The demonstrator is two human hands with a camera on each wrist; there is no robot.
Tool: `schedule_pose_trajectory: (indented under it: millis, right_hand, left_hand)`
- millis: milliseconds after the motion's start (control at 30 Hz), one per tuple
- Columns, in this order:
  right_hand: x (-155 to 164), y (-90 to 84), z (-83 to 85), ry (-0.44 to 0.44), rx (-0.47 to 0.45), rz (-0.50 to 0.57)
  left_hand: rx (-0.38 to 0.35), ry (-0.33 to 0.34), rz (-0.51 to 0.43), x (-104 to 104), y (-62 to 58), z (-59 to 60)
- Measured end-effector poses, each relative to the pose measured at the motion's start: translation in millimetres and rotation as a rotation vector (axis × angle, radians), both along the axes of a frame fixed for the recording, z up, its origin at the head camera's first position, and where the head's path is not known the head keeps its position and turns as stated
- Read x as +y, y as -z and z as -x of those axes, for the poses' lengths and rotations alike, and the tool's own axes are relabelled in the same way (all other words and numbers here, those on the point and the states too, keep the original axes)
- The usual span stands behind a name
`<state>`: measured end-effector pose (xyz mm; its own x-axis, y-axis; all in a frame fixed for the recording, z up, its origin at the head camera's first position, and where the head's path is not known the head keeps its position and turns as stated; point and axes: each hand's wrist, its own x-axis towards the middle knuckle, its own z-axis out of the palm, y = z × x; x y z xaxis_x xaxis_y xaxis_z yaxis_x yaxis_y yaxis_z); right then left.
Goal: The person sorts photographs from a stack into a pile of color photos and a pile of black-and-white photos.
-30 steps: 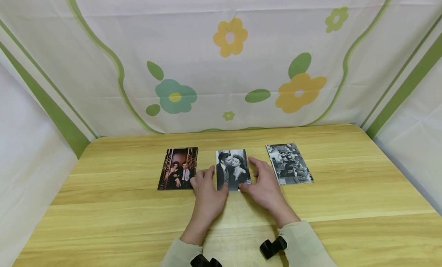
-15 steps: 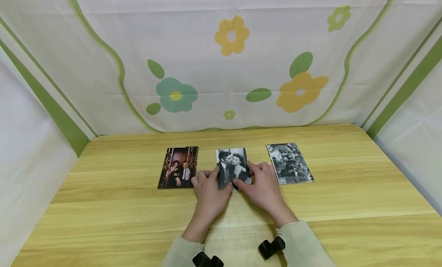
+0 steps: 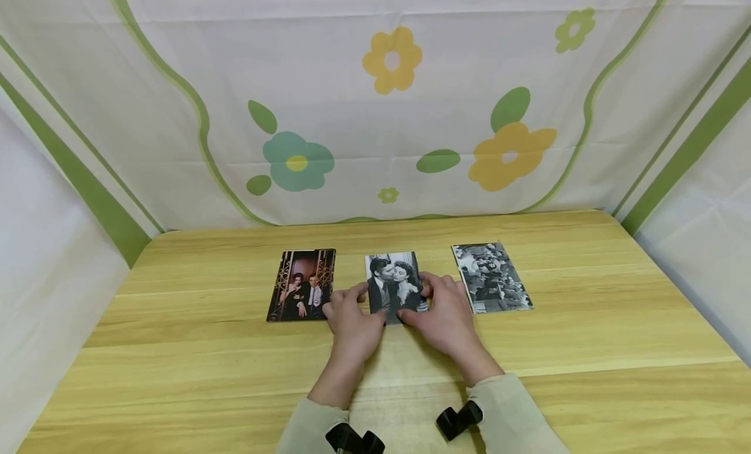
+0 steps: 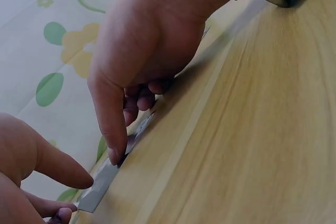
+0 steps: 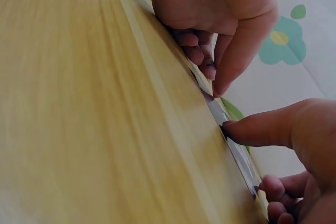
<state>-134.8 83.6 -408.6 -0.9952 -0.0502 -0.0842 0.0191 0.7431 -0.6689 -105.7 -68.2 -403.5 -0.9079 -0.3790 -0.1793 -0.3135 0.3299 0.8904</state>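
A black-and-white photo card (image 3: pixel 394 283) of an embracing couple lies on the wooden table between both hands. My left hand (image 3: pixel 354 327) holds its lower left corner, thumb at the near edge and forefinger along the left side. The right hand (image 3: pixel 447 317) holds the opposite side, its thumb at the near edge and its fingers curled at the right edge. In the left wrist view both thumbs meet the edge of the card (image 4: pixel 100 188), seen almost edge-on. The right wrist view shows the right thumb (image 5: pixel 262 125) pressing that edge, with the left hand (image 5: pixel 220 9) beyond.
Left of the middle card lies a dark colour photo card (image 3: pixel 302 286), close by the left fingers. A black-and-white crowd photo card (image 3: pixel 493 278) lies tilted on the right. Behind the table (image 3: pixel 176 363) hangs a white flowered cloth (image 3: pixel 352 121).
Both hands stay at the middle card with small finger shifts; the thumbs moved inward along its near edge, then the left thumb drew back slightly. The side cards have not moved.
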Motion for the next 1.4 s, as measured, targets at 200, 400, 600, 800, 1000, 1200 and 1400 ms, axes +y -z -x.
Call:
schedule_pose_trajectory:
  millis: [200,400,600,800,1000,1200,1400]
  right_hand:
    - [0.0,-0.5,-0.4,0.006,-0.006,0.014]
    - [-0.2,-0.6,-0.4,0.010,-0.014,0.025]
    - [-1.4,-1.0,-1.4,0.010,-0.006,0.022]
    - [-3.7,-2.6,-1.8,0.010,-0.009,0.023]
    - [-3.5,-3.2,-0.3,0.033,-0.035,0.079]
    - [-4.9,-4.2,-0.5,0.062,-0.053,0.123]
    - [-6.1,-4.0,-0.6,0.087,-0.069,0.175]
  left_hand:
    - [0.016,-0.034,-0.053,0.2,-0.7,0.5]
    - [0.045,-0.027,-0.032,1.5,1.8,-1.8]
    - [0.052,-0.016,0.040,3.0,4.8,-2.6]
    - [0.029,-0.033,-0.022,3.6,2.0,-1.2]
    - [0.017,-0.061,-0.110,3.3,-3.4,-0.3]
    - [0.058,-0.096,-0.169,3.7,-1.3,0.2]
    - [0.079,-0.094,-0.185,1.7,1.0,-1.2]
